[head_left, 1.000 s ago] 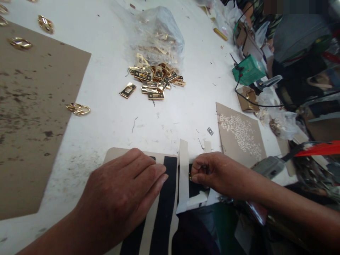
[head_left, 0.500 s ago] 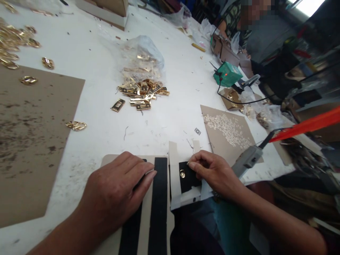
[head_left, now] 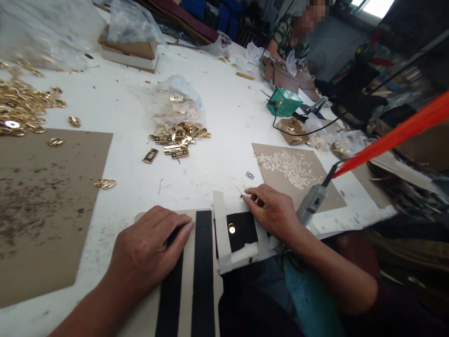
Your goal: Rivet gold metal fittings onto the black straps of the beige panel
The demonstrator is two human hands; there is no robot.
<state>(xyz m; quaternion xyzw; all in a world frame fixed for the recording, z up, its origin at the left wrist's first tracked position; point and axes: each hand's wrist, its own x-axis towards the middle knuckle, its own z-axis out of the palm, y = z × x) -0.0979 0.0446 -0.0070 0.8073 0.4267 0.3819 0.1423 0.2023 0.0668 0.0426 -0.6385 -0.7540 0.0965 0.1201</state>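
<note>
My left hand [head_left: 149,250] rests on a beige board [head_left: 185,281] with black strips [head_left: 203,271] running along it. Its thumb and forefinger are pressed together over one strip; whatever lies between them is hidden. My right hand [head_left: 275,210] has thumb and fingertips pinched just beyond a black pad [head_left: 245,229], beside a tiny dark speck; I cannot make out what they hold. Pale tape [head_left: 221,224] borders the pad, and a small round gold piece [head_left: 232,228] sits on it. Next to my right wrist is a grey handheld tool [head_left: 311,204] on an orange band [head_left: 393,133].
Gold rectangular plates [head_left: 178,140] spill from a plastic bag [head_left: 180,96]. Gold links [head_left: 28,103] lie at left near a brown sheet [head_left: 52,210]. Small pale rings [head_left: 286,166] cover a cardboard sheet at right. Behind are a green box [head_left: 285,102] and a person [head_left: 291,32].
My right hand has moved from the pad's right side to beyond its far edge, uncovering more of the pad. My left hand stays over the strip. The view has shifted.
</note>
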